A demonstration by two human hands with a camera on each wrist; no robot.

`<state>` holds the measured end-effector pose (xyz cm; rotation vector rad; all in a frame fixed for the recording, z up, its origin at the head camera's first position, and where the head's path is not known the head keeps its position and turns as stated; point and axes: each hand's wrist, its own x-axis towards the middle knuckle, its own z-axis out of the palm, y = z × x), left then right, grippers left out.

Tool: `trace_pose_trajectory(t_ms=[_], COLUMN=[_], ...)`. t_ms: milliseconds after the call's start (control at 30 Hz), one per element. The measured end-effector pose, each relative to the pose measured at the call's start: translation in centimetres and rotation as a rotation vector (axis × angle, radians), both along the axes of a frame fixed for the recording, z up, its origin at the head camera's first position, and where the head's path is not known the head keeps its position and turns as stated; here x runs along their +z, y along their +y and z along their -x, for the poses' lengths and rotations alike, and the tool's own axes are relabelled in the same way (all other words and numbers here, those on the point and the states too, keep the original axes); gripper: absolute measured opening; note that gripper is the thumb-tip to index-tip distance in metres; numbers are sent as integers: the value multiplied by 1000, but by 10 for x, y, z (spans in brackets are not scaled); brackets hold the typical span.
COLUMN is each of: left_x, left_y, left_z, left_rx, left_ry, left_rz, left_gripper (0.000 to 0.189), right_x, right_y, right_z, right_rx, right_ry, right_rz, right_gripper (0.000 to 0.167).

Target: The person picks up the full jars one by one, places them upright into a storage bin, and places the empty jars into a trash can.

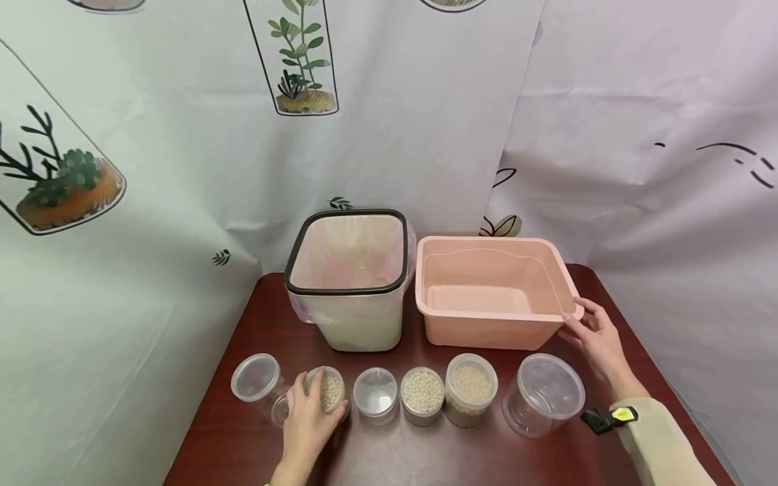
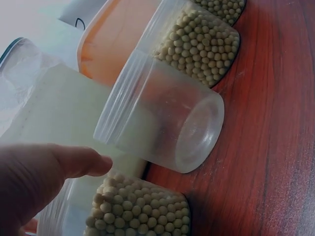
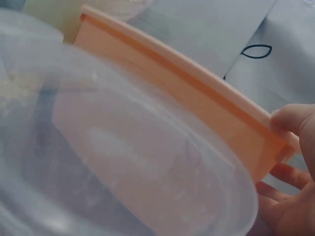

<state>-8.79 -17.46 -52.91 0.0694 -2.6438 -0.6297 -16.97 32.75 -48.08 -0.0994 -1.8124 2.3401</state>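
Note:
My left hand grips a clear round jar of pale round beads from above, its thumb along the jar's right side. In the left wrist view the thumb lies by that jar's upper part, and the fingers are mostly hidden. At the front right corner of the pink plastic basin, my right hand pinches the rim. The right wrist view has its thumb on the rim and the other fingers below it. The basin's visible inside holds nothing.
Left of the basin stands a pale bin with a black rim and a plastic liner. Beside the held jar are an empty jar, two bead-filled jars, a large empty jar and, at left, a tilted-looking clear jar.

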Motion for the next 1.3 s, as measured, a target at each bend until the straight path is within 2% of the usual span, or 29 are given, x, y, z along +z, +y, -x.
trace_pose_trajectory(t_ms=[167,433,567,867,1067,1167,1300], left_x=[-2,-3,1,26,44,53,61], left_y=[1,6,9,16,16,14,18], left_z=[0,0,-1,-3,2,3,6], left_rx=[15,-11,-11,-20,-29,-25,-24], left_ry=[50,118,157,237,326,366,381], left_rz=[21,67,86,110,120,116,87], left_gripper=[75,74,74,71,68,68,67], right_x=[0,-3,-6,-5,-3,-2,-5], right_y=[0,1,1,3,4,0,0], right_z=[0,-3,-4,-7,-5,1,2], right_rx=[22,-17,-23,-34,-45,-52,-43], right_ry=[3,-25,-27,-39,-43,-34,-20], right_rz=[64,56,51,73,55,50,63], right_gripper=[47,48,50,50,50,49,49])
